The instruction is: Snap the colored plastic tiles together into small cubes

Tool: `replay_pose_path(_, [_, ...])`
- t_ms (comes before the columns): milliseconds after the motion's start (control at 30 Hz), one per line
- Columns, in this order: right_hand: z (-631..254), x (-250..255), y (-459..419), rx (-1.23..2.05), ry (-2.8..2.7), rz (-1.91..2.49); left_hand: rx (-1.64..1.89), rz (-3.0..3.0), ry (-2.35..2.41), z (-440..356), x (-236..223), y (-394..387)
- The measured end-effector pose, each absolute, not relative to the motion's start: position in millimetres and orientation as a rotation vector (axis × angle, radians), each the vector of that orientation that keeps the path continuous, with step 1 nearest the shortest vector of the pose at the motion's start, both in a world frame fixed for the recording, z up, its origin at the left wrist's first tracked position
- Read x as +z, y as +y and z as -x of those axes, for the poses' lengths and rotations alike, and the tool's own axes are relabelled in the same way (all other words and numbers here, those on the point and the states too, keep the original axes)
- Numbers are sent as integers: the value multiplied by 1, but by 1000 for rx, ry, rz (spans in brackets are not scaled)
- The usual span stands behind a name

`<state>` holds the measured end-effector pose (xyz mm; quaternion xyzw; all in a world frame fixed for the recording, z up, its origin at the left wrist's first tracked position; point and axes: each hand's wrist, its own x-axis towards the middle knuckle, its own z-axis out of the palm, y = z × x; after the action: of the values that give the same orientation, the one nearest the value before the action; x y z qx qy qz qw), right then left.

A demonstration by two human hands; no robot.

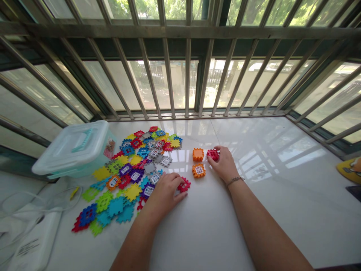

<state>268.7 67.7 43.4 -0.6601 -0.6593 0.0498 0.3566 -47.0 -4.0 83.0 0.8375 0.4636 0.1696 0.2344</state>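
Observation:
A spread of several flat, toothed plastic tiles (pixel 126 177) in many colours lies on the white marble sill (pixel 254 195). My left hand (pixel 166 192) rests at the pile's right edge, fingers closed on a red tile (pixel 184 185). My right hand (pixel 222 162) pinches a red block (pixel 213 154) against the sill. Just left of it stand an orange block (pixel 198 154) and an orange window block (pixel 199 171), apart from the pile.
A pale teal lidded plastic box (pixel 75 148) stands at the left behind the pile. White cables and a white device (pixel 34 241) lie at the lower left. Metal window bars (pixel 186 86) close the far side. A yellow object (pixel 351 169) sits at the right edge.

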Motion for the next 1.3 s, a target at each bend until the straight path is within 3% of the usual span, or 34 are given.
replay_pose_path(1300, [-266, 41, 67, 143, -1668, 1858, 511, -2283, 1257, 47, 83, -4])
